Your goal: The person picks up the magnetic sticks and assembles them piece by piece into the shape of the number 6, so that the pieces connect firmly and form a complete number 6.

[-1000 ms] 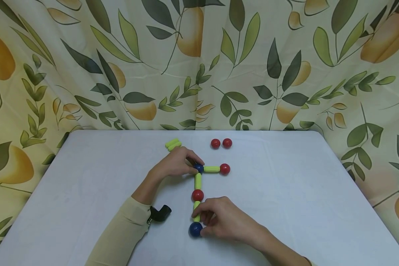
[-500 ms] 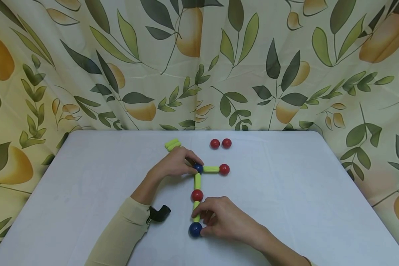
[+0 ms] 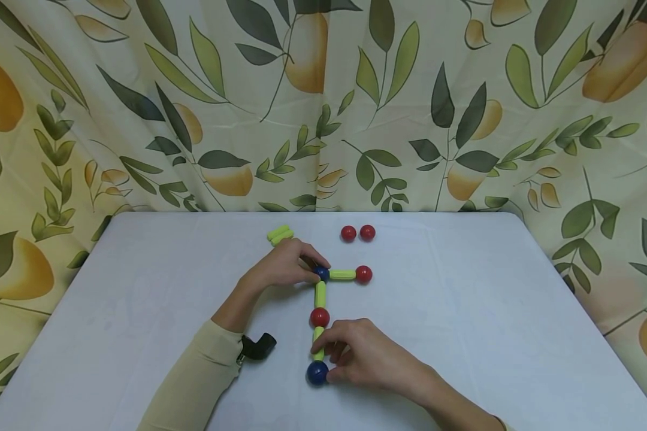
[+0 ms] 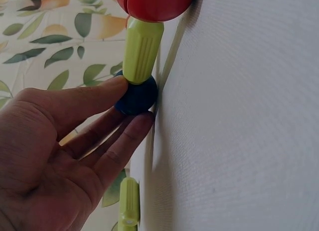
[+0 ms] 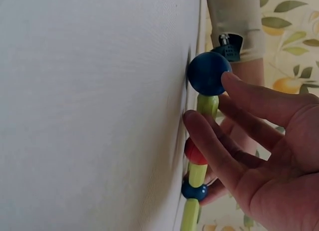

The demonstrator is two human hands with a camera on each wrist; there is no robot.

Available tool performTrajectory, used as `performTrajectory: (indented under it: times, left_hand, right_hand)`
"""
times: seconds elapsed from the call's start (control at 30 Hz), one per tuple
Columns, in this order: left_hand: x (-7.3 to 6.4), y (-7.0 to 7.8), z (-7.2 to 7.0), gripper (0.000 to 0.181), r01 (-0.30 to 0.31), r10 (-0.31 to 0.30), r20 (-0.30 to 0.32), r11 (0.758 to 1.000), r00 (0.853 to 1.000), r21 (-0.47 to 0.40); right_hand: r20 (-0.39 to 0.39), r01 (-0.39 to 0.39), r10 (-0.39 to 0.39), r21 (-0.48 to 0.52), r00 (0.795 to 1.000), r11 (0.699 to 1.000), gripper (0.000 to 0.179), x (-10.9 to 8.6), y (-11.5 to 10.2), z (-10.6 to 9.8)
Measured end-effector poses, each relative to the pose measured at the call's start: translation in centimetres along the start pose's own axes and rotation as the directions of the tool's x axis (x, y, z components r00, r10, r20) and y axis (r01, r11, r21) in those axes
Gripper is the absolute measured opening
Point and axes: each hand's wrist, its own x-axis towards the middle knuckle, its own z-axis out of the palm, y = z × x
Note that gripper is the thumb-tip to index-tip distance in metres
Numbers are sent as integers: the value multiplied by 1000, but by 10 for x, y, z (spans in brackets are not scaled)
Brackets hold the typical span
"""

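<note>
A chain of toy balls and yellow-green rods lies on the table in an L shape. Its corner is a blue ball [image 4: 137,96], which my left hand [image 3: 288,261] pinches between thumb and fingertips. From that corner one rod [image 3: 342,275] runs right to a red ball [image 3: 363,275]. Another rod [image 3: 320,294] leads toward me to a second red ball [image 3: 320,317]. Beyond it come a near rod [image 5: 208,105] and the near blue ball [image 5: 209,74]. My right hand [image 3: 366,359] holds this end, thumb against the blue ball and fingers around the rod.
At the back of the white-covered table [image 3: 463,299] lie loose yellow-green rods [image 3: 280,233], just behind the left hand. Two loose red balls [image 3: 358,233] sit to their right. A black wrist device [image 3: 259,346] juts from the left sleeve. A leaf-patterned curtain [image 3: 356,120] hangs behind.
</note>
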Motion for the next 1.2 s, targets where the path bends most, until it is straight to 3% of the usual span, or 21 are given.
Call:
performTrajectory:
  times: [0.33, 0.73, 0.9, 1.13, 1.2]
  left_hand:
    - [-2, 1, -2, 24, -6, 6, -4, 1000, 1000, -14]
    - [-1, 1, -2, 25, -11, 11, 7, 1000, 1000, -7]
    - [0, 0, -1, 26, 0, 0, 12, 1000, 1000, -2]
    - [0, 1, -2, 26, -3, 3, 16, 1000, 1000, -6]
    - [0, 1, -2, 26, -1, 1, 15, 1000, 1000, -5]
  right_hand:
    - [-23, 5, -6, -5, 1000, 1000, 30, -3, -3, -9]
    - [-206, -6, -3, -43, 979, 999, 31, -7, 6, -35]
    - [-322, -58, 28, -84, 946, 995, 31, -6, 15, -46]
    - [-490, -178, 118, -77, 864, 981, 31, 10, 30, -62]
    - [-510, -202, 134, -81, 850, 976, 31, 15, 36, -67]
